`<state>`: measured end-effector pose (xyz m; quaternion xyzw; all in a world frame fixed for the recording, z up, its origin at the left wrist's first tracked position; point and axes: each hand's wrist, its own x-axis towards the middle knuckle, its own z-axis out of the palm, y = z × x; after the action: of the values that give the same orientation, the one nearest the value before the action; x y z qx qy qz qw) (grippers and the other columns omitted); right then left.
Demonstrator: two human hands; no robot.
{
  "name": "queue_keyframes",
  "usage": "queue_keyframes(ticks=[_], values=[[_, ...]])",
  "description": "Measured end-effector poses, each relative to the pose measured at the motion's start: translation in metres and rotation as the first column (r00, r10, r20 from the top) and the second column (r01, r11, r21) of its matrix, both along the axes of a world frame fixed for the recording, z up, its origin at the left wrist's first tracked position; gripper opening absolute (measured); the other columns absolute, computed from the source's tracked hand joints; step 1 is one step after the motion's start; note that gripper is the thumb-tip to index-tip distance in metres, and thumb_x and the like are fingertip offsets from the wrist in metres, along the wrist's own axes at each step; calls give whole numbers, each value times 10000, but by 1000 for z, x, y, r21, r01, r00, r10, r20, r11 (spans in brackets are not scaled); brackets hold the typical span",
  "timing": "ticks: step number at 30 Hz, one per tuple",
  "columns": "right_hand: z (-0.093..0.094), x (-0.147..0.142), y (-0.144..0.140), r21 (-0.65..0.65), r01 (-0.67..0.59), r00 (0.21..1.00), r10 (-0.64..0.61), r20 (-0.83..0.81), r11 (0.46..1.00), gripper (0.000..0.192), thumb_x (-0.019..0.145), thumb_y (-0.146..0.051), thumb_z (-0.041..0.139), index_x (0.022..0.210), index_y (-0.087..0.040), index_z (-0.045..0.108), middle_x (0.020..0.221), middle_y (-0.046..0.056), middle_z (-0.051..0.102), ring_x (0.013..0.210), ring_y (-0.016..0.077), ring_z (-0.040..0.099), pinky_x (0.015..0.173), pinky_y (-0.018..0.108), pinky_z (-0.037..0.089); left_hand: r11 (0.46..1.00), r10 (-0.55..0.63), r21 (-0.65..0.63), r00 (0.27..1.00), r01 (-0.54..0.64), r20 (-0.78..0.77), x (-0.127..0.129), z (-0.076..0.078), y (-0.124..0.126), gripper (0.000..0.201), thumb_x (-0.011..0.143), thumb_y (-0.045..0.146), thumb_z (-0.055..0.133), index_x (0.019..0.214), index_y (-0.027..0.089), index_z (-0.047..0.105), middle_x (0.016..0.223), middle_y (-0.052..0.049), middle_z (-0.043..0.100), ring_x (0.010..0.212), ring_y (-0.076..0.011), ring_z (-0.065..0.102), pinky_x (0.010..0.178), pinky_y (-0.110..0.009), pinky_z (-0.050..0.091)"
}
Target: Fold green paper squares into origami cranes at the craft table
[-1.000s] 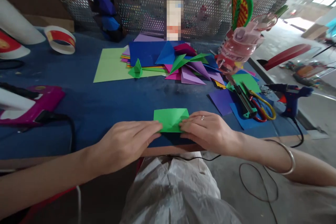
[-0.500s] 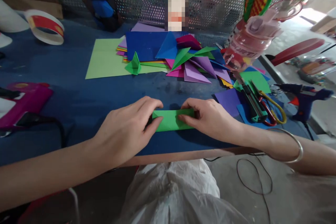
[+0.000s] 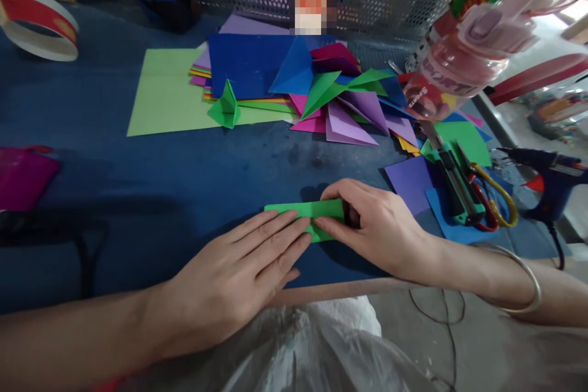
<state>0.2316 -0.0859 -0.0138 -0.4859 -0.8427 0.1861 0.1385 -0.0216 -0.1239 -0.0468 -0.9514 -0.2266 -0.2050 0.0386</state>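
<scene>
A folded green paper is lying as a narrow strip on the blue worktop, near its front edge. The left hand is lying flat and open, its fingers pressing down on the strip's left part. The right hand is pinching the strip's right end between thumb and fingers. Just right of it, a purple sheet, a cutter and scissors are lying, with a glue gun beyond them. Farther back, a pile of coloured papers is sitting beside a small green folded figure and a tape roll.
</scene>
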Motion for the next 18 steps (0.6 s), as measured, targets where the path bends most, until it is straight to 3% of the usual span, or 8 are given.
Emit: queue_keyframes(ticks=[3, 5, 8, 12, 14, 16, 18], values=[[0, 2, -2, 86, -34, 999, 32, 31, 996, 303, 960, -398, 677, 1182, -193, 641, 1088, 81, 679, 895, 210, 681, 632, 289, 469, 1000, 0, -29, 1000, 0, 7, -2, -3, -1, 376, 1023, 121, 521, 1377, 42, 620, 1483, -161, 622, 1419, -311, 554, 1226, -472, 449], [0, 3, -2, 96, -69, 996, 63, 65, 993, 300, 972, -436, 660, 1148, -195, 633, 1112, 92, 667, 961, 241, 677, 654, 312, 487, 999, -4, -42, 1000, 5, 10, -2, -4, -2, 386, 1024, 123, 520, 1391, 43, 608, 1503, -163, 603, 1438, -308, 534, 1245, -474, 423], [-3, 3, 0, 70, -91, 995, 88, 37, 993, 292, 953, -442, 697, 1065, -191, 600, 1069, 79, 674, 951, 236, 665, 701, 329, 501, 997, 0, -74, 999, 3, 42, -3, -4, 1, 364, 1021, 113, 516, 1364, 56, 625, 1476, -151, 630, 1421, -281, 555, 1252, -449, 417], [-5, 1, 1, -28, -84, 985, 78, -156, 996, 227, 912, -283, 751, 1001, -209, 556, 887, -3, 689, 778, 156, 642, 656, 277, 467, 995, 12, -97, 981, 7, 196, -2, 5, 8, 281, 982, 78, 571, 1238, 130, 673, 1286, -100, 747, 1255, -221, 678, 1180, -378, 497], [-6, 0, 1, -51, -95, 961, 78, -266, 994, 195, 902, -198, 736, 971, -219, 555, 825, -40, 683, 690, 118, 613, 630, 251, 446, 986, 146, -117, 948, -117, 281, 0, 13, 13, 277, 937, 104, 670, 1202, 182, 672, 1177, -75, 763, 1144, -212, 716, 1088, -355, 556], [-7, -2, 3, -10, -99, 934, 89, -345, 995, 181, 892, -161, 731, 946, -223, 570, 827, -49, 691, 686, 107, 612, 650, 243, 447, 949, 307, -186, 880, -255, 363, 4, 21, 19, 376, 893, 191, 760, 1252, 209, 647, 1213, -88, 733, 1148, -245, 707, 1028, -377, 584], [-8, -3, 5, 79, -85, 915, 109, -388, 993, 167, 884, -155, 738, 928, -221, 591, 843, -43, 702, 724, 115, 628, 678, 248, 448, 895, 381, -382, 841, -231, 385, 9, 27, 28, 551, 869, 356, 799, 1362, 207, 605, 1280, -99, 711, 1141, -261, 706, 994, -371, 596]])
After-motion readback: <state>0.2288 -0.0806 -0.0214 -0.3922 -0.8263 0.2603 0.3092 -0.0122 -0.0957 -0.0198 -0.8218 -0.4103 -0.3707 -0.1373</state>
